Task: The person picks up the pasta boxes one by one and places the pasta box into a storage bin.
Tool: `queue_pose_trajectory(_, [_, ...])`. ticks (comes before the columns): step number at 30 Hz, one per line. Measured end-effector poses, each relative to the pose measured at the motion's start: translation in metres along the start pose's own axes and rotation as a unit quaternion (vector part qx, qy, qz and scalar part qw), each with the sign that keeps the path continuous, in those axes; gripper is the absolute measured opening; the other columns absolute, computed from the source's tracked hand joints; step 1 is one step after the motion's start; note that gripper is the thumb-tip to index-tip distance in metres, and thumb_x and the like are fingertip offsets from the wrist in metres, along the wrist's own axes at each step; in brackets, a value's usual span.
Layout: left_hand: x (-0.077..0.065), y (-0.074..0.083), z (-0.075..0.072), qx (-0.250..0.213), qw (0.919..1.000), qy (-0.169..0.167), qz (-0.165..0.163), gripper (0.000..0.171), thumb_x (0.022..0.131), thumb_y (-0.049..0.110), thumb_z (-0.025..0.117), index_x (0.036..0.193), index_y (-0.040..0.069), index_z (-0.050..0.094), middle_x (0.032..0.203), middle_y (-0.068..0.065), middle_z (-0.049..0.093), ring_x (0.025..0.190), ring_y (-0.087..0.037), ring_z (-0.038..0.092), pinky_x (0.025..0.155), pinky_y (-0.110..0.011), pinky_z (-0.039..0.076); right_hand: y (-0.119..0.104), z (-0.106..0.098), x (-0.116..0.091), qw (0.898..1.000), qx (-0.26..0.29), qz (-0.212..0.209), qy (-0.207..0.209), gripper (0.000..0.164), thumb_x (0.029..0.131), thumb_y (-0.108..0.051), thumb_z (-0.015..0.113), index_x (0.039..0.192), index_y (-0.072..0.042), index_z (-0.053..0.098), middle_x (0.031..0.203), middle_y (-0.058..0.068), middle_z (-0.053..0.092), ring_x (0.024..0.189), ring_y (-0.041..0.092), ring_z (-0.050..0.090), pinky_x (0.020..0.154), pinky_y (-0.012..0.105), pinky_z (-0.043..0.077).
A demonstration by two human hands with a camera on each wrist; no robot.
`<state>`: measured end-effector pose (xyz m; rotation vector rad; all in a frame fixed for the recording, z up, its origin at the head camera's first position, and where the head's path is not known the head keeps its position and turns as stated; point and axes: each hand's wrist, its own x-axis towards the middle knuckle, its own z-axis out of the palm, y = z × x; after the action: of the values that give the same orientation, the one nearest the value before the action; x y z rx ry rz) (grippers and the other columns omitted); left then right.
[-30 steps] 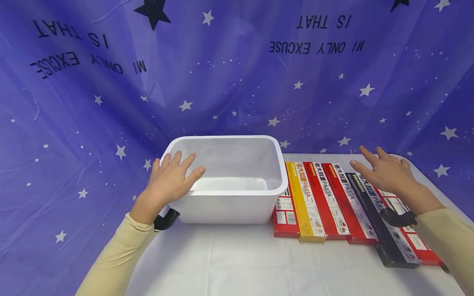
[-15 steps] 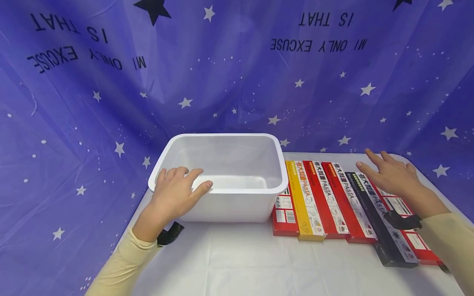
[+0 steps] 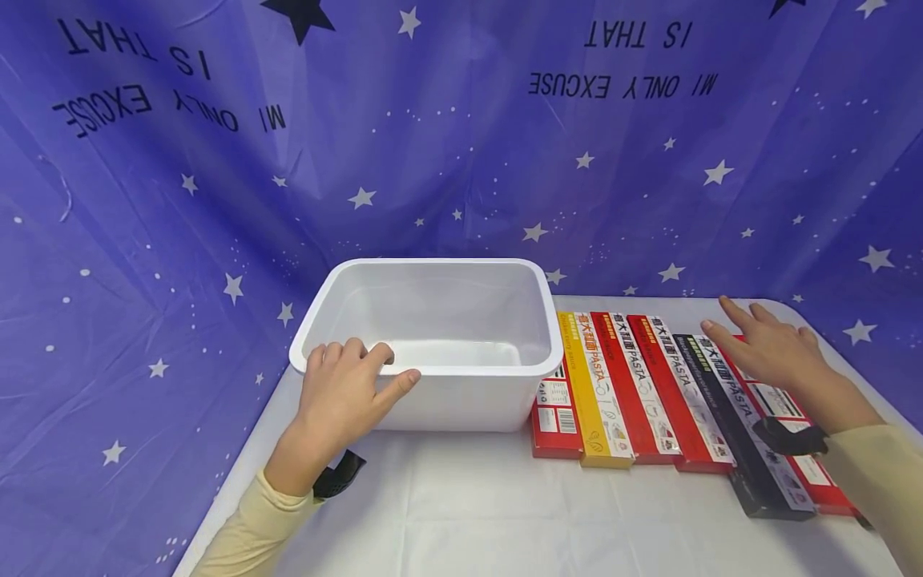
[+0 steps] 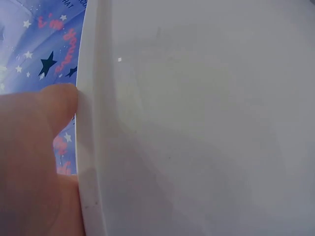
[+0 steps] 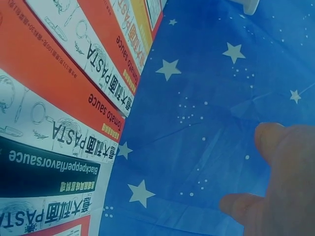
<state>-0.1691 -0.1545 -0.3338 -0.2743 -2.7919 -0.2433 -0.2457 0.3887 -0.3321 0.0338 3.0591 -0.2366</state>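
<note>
A white plastic bin (image 3: 461,401) stands on the table, its inside bare. My left hand (image 3: 339,401) is at its front left rim, fingers bent over the edge into the bin and thumb outside along the front wall. In the left wrist view the thumb (image 4: 61,105) lies right against the bin's rim (image 4: 88,132). My right hand (image 3: 775,349) hovers over the far right end of a row of pasta boxes, fingers spread and holding nothing. Nearest it are a black pepper pasta box (image 3: 750,433) and a red box (image 3: 811,473), partly hidden under the hand and sleeve.
Left of the black box lie two red tomato sauce pasta boxes (image 3: 681,393), (image 5: 54,64), a yellow pasta box (image 3: 594,401) and another red box (image 3: 555,425) beside the bin. A purple star-patterned cloth (image 3: 461,160) hangs behind the white-covered table (image 3: 469,497).
My left hand has come down and to the right, its fingers bending over the bin's front rim. The right hand has drifted slightly right, still spread. The bin and boxes stay put.
</note>
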Motion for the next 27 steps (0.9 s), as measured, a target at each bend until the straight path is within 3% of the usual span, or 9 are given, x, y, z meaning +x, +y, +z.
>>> queue_pose_trajectory(8, [0.001, 0.002, 0.004, -0.005, 0.9998, 0.021, 0.002, 0.051, 0.094, 0.062, 0.059, 0.109, 0.015, 0.072, 0.092, -0.011, 0.066, 0.087, -0.036, 0.060, 0.082, -0.052, 0.040, 0.005, 0.004, -0.001, 1.000, -0.003, 0.011, -0.007, 0.092, 0.101, -0.071, 0.021, 0.161, -0.004, 0.001, 0.152, 0.048, 0.015, 0.133, 0.076, 0.017, 0.106, 0.084, 0.011])
queue_pose_trajectory(16, [0.000, 0.001, 0.005, -0.003, 0.9999, 0.012, -0.004, 0.051, 0.095, 0.063, 0.058, 0.106, 0.015, 0.072, 0.084, -0.008, 0.061, 0.080, -0.031, 0.057, 0.077, -0.048, 0.037, 0.010, 0.007, -0.004, 1.000, 0.002, 0.010, -0.013, 0.092, 0.101, -0.070, 0.022, 0.161, -0.004, 0.001, 0.153, 0.048, 0.014, 0.138, 0.071, 0.015, 0.105, 0.085, 0.009])
queue_pose_trajectory(27, [0.000, 0.000, 0.006, -0.001, 0.9999, 0.015, -0.001, 0.050, 0.095, 0.062, 0.057, 0.105, 0.015, 0.072, 0.083, -0.007, 0.061, 0.081, -0.032, 0.058, 0.076, -0.048, 0.037, 0.039, 0.013, -0.017, 1.000, -0.007, 0.012, 0.007, 0.084, 0.105, -0.063, 0.020, 0.161, -0.004, 0.002, 0.152, 0.048, 0.017, 0.134, 0.073, 0.020, 0.102, 0.086, 0.013])
